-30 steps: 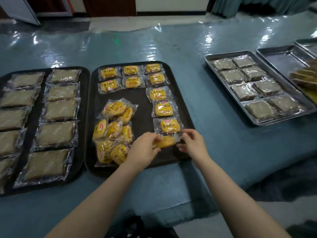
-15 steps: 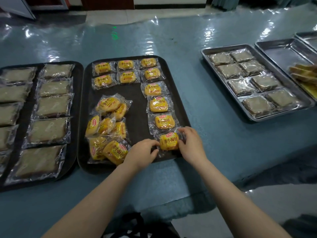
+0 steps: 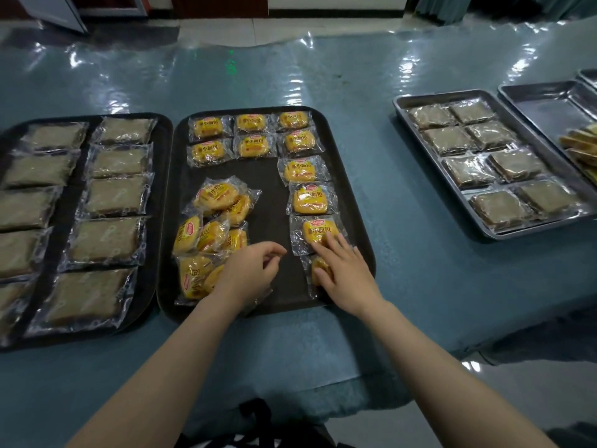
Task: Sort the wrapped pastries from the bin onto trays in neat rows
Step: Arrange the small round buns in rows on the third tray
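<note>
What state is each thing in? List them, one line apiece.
Middle black tray: partly filled.
Yellow bread packets: laid flat in rows.
Yellow packet pile: heaped, unsorted.
Nearest yellow packet: flat, under the right hand.
Right hand: pressing down, fingers spread.
Left hand: fingers curled, holding nothing.
Left black tray: full of brown packets.
Steel tray: full, two columns.

Desk (image 3: pixel 371 176): middle tray (image 3: pixel 361 234) at 12 o'clock, loose buns (image 3: pixel 213 227) on it; brown-cake tray (image 3: pixel 160 202) at 9; steel tray (image 3: pixel 400 105) at 2.
</note>
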`<control>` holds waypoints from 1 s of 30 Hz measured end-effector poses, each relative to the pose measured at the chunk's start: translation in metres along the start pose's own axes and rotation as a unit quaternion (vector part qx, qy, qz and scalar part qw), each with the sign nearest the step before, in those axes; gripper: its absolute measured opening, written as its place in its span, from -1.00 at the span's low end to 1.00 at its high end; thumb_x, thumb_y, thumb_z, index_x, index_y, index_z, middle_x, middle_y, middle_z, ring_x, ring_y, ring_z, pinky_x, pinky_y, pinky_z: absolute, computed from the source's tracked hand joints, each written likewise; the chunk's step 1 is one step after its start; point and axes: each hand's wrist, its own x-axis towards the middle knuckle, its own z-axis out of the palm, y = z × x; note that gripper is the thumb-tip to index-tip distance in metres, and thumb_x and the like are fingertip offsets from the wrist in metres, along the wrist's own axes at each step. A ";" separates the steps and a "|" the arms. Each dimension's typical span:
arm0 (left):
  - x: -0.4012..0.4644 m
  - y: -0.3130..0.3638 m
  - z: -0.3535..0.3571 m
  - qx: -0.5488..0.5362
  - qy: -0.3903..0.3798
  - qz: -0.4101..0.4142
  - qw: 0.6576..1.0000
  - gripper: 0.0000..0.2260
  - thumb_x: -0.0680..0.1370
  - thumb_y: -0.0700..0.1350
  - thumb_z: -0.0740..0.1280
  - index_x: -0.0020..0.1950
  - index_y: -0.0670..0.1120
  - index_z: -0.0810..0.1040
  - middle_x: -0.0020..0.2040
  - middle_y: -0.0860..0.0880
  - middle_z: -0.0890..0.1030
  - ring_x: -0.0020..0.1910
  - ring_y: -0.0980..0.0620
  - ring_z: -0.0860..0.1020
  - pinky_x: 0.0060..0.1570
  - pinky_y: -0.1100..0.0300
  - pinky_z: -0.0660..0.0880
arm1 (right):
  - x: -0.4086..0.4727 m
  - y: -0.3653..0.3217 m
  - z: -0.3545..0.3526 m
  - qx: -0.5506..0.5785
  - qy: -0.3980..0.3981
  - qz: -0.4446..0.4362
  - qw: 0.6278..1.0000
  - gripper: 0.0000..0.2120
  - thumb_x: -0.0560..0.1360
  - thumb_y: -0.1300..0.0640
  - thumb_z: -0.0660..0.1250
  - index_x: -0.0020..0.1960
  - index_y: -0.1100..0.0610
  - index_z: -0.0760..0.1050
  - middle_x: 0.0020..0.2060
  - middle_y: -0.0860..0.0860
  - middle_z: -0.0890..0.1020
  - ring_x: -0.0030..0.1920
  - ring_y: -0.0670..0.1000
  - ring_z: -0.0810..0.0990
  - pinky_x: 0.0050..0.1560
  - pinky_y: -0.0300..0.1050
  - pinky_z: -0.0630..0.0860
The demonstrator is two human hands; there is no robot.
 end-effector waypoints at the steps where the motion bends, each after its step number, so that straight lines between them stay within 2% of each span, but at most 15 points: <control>1: 0.000 -0.004 -0.006 -0.008 0.013 -0.006 1.000 -0.80 0.55 -0.16 0.26 0.14 0.02 0.57 -0.08 0.15 0.60 -0.22 0.36 0.47 -0.30 0.48 0.35 | 0.005 -0.005 -0.001 0.006 0.006 -0.003 1.000 -0.50 0.62 -0.09 0.10 0.53 -0.12 0.10 0.56 -0.05 0.01 0.54 -0.01 -0.16 0.44 -0.02 -0.18; 3: -0.003 -0.013 -0.020 -0.013 0.047 -0.015 0.999 -0.79 0.55 -0.16 0.26 0.14 0.02 0.56 -0.14 0.19 0.56 -0.27 0.38 0.47 -0.36 0.46 0.34 | 0.017 -0.018 -0.002 0.018 0.006 -0.009 1.000 -0.51 0.62 -0.08 0.12 0.52 -0.07 0.15 0.55 -0.04 0.04 0.54 0.01 -0.13 0.46 -0.03 -0.15; 4: -0.004 -0.019 -0.027 -0.006 0.066 -0.019 0.998 -0.79 0.55 -0.16 0.27 0.16 0.01 0.55 -0.10 0.18 0.56 -0.24 0.36 0.47 -0.32 0.45 0.36 | 0.023 -0.025 -0.002 0.022 0.003 -0.014 1.000 -0.52 0.62 -0.07 0.13 0.52 -0.05 0.18 0.55 -0.03 0.06 0.54 0.02 -0.11 0.47 -0.02 -0.12; 6: -0.006 -0.034 -0.038 0.013 0.100 -0.029 0.995 -0.75 0.54 -0.16 0.28 0.20 0.01 0.53 0.12 0.07 0.56 0.01 0.27 0.48 -0.02 0.32 0.44 | 0.034 -0.039 0.000 0.032 -0.002 -0.024 0.999 -0.53 0.62 -0.05 0.14 0.50 -0.02 0.21 0.55 -0.01 0.10 0.54 0.03 -0.07 0.49 -0.02 -0.07; 8: -0.008 -0.050 -0.048 0.029 0.122 -0.055 0.991 -0.70 0.53 -0.12 0.31 0.26 0.01 0.50 0.29 0.02 0.48 0.26 0.10 0.41 0.25 0.09 0.39 | 0.044 -0.052 0.001 0.043 -0.007 -0.033 0.999 -0.53 0.61 -0.04 0.16 0.50 -0.01 0.24 0.54 0.01 0.13 0.54 0.03 -0.05 0.48 -0.06 -0.07; 10: -0.009 -0.063 -0.056 0.026 0.126 -0.080 0.988 -0.64 0.53 -0.07 0.32 0.33 0.00 0.46 0.37 0.01 0.42 0.36 0.05 0.34 0.34 0.04 0.29 | 0.054 -0.065 0.003 0.051 -0.008 -0.041 0.998 -0.54 0.61 -0.03 0.18 0.48 0.00 0.27 0.53 0.02 0.16 0.54 0.03 -0.02 0.48 -0.05 -0.06; 14: -0.004 -0.080 -0.071 0.009 0.118 -0.117 0.986 -0.57 0.54 -0.05 0.30 0.41 -0.03 0.36 0.39 -0.02 0.40 0.36 0.02 0.35 0.33 0.05 0.29 | 0.081 -0.089 0.000 0.064 0.016 -0.058 0.996 -0.58 0.60 0.03 0.20 0.45 0.01 0.32 0.51 0.00 0.23 0.53 0.02 0.03 0.46 -0.07 0.03; 17: 0.004 -0.090 -0.083 0.009 0.107 -0.154 0.982 -0.56 0.56 -0.03 0.27 0.43 -0.01 0.31 0.42 -0.02 0.36 0.37 0.01 0.34 0.33 0.04 0.30 | 0.111 -0.106 -0.006 0.076 0.035 -0.081 0.993 -0.59 0.59 0.13 0.21 0.43 0.05 0.34 0.48 0.01 0.28 0.53 0.04 0.07 0.44 -0.13 0.01; 20: 0.015 -0.097 -0.092 0.008 0.098 -0.175 0.980 -0.53 0.57 0.01 0.25 0.46 0.00 0.26 0.46 0.00 0.31 0.41 0.03 0.27 0.32 0.12 0.22 | 0.145 -0.119 -0.008 0.053 0.039 -0.123 0.990 -0.56 0.57 0.22 0.19 0.43 0.05 0.34 0.48 0.04 0.28 0.52 0.08 0.08 0.47 -0.05 0.03; 24: 0.035 -0.102 -0.099 -0.005 0.088 -0.191 0.978 -0.50 0.56 -0.02 0.27 0.48 -0.04 0.24 0.46 -0.01 0.31 0.41 0.02 0.28 0.33 0.14 0.21 | 0.185 -0.130 -0.003 -0.027 -0.049 -0.208 0.977 -0.49 0.57 0.18 0.20 0.49 -0.05 0.23 0.52 -0.01 0.19 0.53 0.08 0.03 0.48 0.04 -0.02; 26: 0.048 -0.103 -0.100 -0.017 0.087 -0.190 0.978 -0.52 0.56 -0.06 0.27 0.46 -0.06 0.27 0.42 -0.01 0.36 0.36 0.01 0.34 0.28 0.19 0.27 | 0.202 -0.131 -0.002 -0.057 -0.082 -0.237 0.966 -0.52 0.57 0.14 0.21 0.47 -0.06 0.27 0.50 -0.02 0.26 0.50 0.08 0.15 0.45 0.05 0.09; 28: 0.060 -0.102 -0.100 -0.031 0.089 -0.185 0.978 -0.57 0.56 -0.08 0.27 0.43 -0.04 0.33 0.33 0.02 0.43 0.30 0.04 0.40 0.16 0.27 0.29 | 0.214 -0.127 -0.003 -0.057 -0.055 -0.233 0.969 -0.59 0.58 0.10 0.20 0.42 -0.05 0.36 0.43 -0.01 0.37 0.41 0.10 0.33 0.36 0.05 0.27; 30: 0.073 -0.100 -0.098 -0.037 0.087 -0.180 0.979 -0.60 0.55 -0.09 0.28 0.39 -0.01 0.37 0.25 0.10 0.47 0.21 0.12 0.42 0.08 0.33 0.31 | 0.224 -0.117 -0.005 -0.027 0.027 -0.181 0.983 -0.64 0.59 0.08 0.20 0.39 0.00 0.42 0.37 0.01 0.45 0.34 0.11 0.41 0.30 0.06 0.36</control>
